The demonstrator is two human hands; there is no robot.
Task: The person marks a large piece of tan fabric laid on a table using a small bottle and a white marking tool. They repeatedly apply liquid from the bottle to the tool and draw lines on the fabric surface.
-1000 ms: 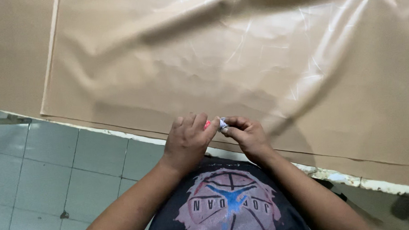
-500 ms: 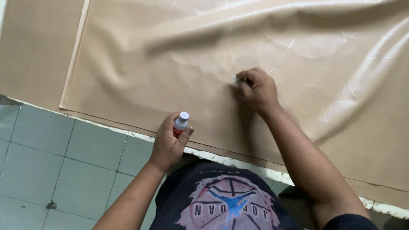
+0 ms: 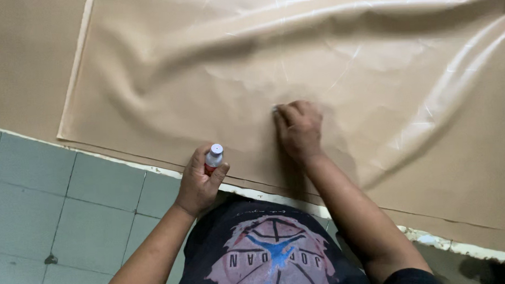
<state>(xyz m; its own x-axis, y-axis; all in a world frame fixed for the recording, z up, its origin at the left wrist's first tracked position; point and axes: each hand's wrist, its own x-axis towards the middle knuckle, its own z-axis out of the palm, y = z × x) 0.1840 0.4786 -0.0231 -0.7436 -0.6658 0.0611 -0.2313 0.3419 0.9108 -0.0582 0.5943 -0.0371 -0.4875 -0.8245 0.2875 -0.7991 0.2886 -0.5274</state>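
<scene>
The left hand (image 3: 200, 180) holds a small white-capped bottle (image 3: 213, 158) upright at the table (image 3: 26, 66) edge; the right hand (image 3: 298, 128) presses, fingers curled, on tan sheet (image 3: 205, 65).

Two bare forearms with no sleeves past the elbows, left hand (image 3: 200, 180) and right hand (image 3: 299, 129) without rings or gloves, a black T-shirt (image 3: 273, 253) with a round red, white and blue chest print, short dark sleeve edge at the right upper arm.
</scene>
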